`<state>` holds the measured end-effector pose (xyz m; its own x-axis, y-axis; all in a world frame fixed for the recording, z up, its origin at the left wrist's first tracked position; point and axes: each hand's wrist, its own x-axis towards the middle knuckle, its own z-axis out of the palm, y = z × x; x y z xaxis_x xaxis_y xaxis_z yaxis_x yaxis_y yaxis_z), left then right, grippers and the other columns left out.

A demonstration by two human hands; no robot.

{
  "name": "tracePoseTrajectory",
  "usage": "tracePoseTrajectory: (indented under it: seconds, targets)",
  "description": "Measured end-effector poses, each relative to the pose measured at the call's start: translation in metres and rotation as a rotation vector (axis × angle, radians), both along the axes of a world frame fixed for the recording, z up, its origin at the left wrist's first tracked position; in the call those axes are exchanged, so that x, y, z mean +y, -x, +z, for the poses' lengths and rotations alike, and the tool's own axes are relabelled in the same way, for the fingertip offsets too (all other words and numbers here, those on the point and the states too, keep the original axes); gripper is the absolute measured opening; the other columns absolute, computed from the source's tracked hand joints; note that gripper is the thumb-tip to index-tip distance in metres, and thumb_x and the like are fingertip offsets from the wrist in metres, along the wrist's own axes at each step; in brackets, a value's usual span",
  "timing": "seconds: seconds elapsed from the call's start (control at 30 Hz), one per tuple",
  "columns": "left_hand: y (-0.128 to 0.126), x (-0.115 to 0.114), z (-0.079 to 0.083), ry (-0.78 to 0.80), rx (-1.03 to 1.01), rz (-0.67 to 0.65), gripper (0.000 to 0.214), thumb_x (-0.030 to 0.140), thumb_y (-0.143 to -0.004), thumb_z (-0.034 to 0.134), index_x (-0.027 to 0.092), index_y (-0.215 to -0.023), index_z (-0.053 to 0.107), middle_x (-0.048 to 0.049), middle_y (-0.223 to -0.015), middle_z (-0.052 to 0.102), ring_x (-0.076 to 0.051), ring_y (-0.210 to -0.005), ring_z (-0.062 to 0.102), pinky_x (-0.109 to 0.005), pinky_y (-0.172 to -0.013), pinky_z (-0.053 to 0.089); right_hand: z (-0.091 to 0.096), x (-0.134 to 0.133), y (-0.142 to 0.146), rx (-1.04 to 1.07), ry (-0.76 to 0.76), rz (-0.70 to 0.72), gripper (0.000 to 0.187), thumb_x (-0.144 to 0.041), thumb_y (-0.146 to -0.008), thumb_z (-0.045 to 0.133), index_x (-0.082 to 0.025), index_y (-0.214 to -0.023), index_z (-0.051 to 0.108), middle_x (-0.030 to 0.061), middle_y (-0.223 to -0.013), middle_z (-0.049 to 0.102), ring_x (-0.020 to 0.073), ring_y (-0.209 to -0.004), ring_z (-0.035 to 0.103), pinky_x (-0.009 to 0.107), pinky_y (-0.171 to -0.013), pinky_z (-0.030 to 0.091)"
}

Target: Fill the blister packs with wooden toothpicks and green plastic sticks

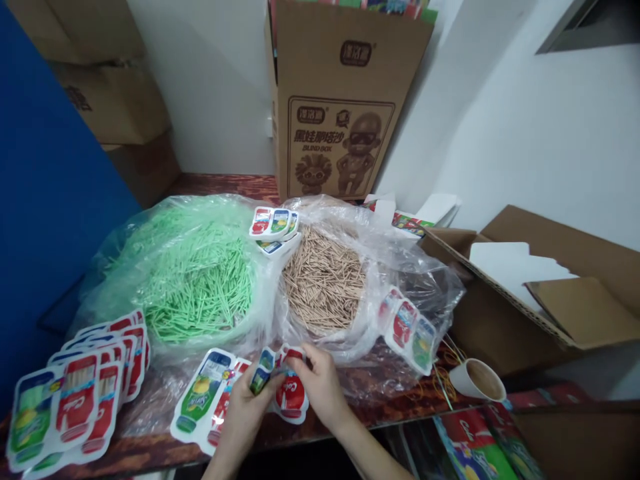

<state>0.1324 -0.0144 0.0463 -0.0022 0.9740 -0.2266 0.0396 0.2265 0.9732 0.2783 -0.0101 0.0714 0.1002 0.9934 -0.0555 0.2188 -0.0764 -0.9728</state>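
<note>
My left hand (pixel 245 407) and my right hand (pixel 320 387) are both closed on one bottle-shaped card pack (pixel 289 393) with a red cola print, held just above the table's front edge. Another flat pack with a green bottle print (pixel 200 393) lies right beside my left hand. Behind my hands a clear bag holds a heap of green sticks (pixel 200 280), and a second clear bag holds a heap of tan wooden sticks (pixel 323 280).
A stack of filled packs (pixel 75 400) lies at the front left. More packs rest between the heaps (pixel 274 223) and on the right bag (pixel 407 327). A paper cup (pixel 477 380), an open carton (pixel 550 293) and a tall printed carton (pixel 345 100) stand nearby.
</note>
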Motion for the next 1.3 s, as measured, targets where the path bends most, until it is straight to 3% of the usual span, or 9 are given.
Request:
tracePoseTrajectory:
  seconds: [0.13, 0.3, 0.37, 0.43, 0.47, 0.57, 0.77, 1.1, 1.3]
  targets:
    - [-0.004, -0.001, -0.003, 0.054, -0.037, 0.060, 0.033, 0.043, -0.058, 0.080, 0.016, -0.074, 0.070, -0.0001, -0.068, 0.069, -0.019, -0.065, 0.060, -0.026, -0.063, 0.049, -0.001, -0.001, 0.007, -0.010, -0.011, -0.005, 0.020, -0.025, -0.080, 0.056, -0.017, -0.062, 0.050, -0.0056, -0.059, 0.044, 0.0105, -0.060, 0.040, 0.022, -0.055, 0.031]
    - [0.000, -0.001, -0.001, 0.084, -0.061, 0.150, 0.039, 0.049, -0.050, 0.083, 0.015, -0.065, 0.069, 0.0001, -0.063, 0.067, -0.019, -0.063, 0.059, -0.026, -0.061, 0.049, 0.025, 0.033, -0.035, -0.157, -0.039, 0.350, 0.024, -0.032, -0.087, 0.056, -0.016, -0.069, 0.062, -0.0035, -0.063, 0.055, 0.0125, -0.063, 0.050, 0.022, -0.058, 0.036]
    - [0.003, 0.000, 0.001, 0.109, -0.076, 0.197, 0.041, 0.050, -0.047, 0.084, 0.015, -0.063, 0.069, 0.0000, -0.062, 0.066, -0.019, -0.061, 0.059, -0.026, -0.059, 0.049, 0.039, 0.064, -0.070, -0.378, -0.136, 0.204, 0.023, -0.029, -0.092, 0.048, -0.018, -0.083, 0.066, 0.0004, -0.076, 0.064, 0.0152, -0.072, 0.057, 0.025, -0.066, 0.042]
    - [0.005, 0.001, 0.003, 0.133, -0.119, 0.227, 0.044, 0.051, -0.045, 0.085, 0.015, -0.066, 0.071, -0.0002, -0.062, 0.067, -0.019, -0.061, 0.060, -0.026, -0.059, 0.050, 0.047, 0.097, -0.107, -0.800, -0.184, 0.001, 0.027, -0.022, -0.094, 0.041, -0.018, -0.092, 0.067, 0.0050, -0.091, 0.067, 0.0176, -0.085, 0.058, 0.029, -0.078, 0.043]
    - [0.006, 0.001, 0.003, 0.142, -0.143, 0.232, 0.046, 0.051, -0.044, 0.085, 0.015, -0.069, 0.072, -0.0005, -0.063, 0.068, -0.020, -0.062, 0.061, -0.026, -0.059, 0.051, 0.047, 0.113, -0.123, -1.026, -0.145, -0.045, 0.027, -0.018, -0.093, 0.040, -0.019, -0.096, 0.067, 0.0069, -0.099, 0.067, 0.0189, -0.094, 0.058, 0.030, -0.084, 0.042]
    - [0.008, -0.001, -0.001, 0.172, -0.186, 0.196, 0.049, 0.050, -0.045, 0.086, 0.014, -0.076, 0.074, -0.0027, -0.071, 0.073, -0.022, -0.069, 0.065, -0.027, -0.064, 0.053, 0.037, 0.147, -0.153, -1.165, -0.084, -0.027, 0.032, -0.006, -0.084, 0.047, -0.018, -0.104, 0.068, 0.0128, -0.110, 0.063, 0.0243, -0.109, 0.051, 0.034, -0.092, 0.038]
    - [0.019, -0.002, -0.017, 0.212, -0.167, 0.205, 0.048, 0.049, -0.045, 0.086, 0.013, -0.076, 0.076, -0.0047, -0.072, 0.075, -0.023, -0.069, 0.067, -0.028, -0.064, 0.055, 0.006, 0.170, -0.165, -1.236, -0.051, 0.098, 0.055, -0.004, -0.079, 0.050, -0.025, -0.130, 0.057, 0.0149, -0.144, 0.040, 0.0303, -0.133, 0.031, 0.047, -0.103, 0.028]
    - [0.027, -0.002, -0.035, 0.248, -0.189, 0.209, 0.048, 0.043, -0.044, 0.088, 0.014, -0.080, 0.077, -0.0059, -0.076, 0.076, -0.027, -0.078, 0.070, -0.031, -0.070, 0.057, -0.003, 0.191, -0.192, -1.221, -0.001, 0.164, 0.034, -0.022, -0.087, 0.051, -0.022, -0.117, 0.068, 0.0098, -0.131, 0.056, 0.0245, -0.120, 0.049, 0.037, -0.100, 0.037]
    - [0.024, -0.005, -0.027, 0.253, -0.166, 0.228, 0.047, 0.049, -0.044, 0.086, 0.014, -0.074, 0.076, -0.0054, -0.072, 0.075, -0.026, -0.073, 0.069, -0.031, -0.065, 0.058, 0.004, 0.183, -0.192, -1.275, -0.041, 0.219, 0.048, -0.013, -0.077, 0.061, -0.024, -0.123, 0.064, 0.0103, -0.134, 0.053, 0.0269, -0.121, 0.046, 0.037, -0.099, 0.035]
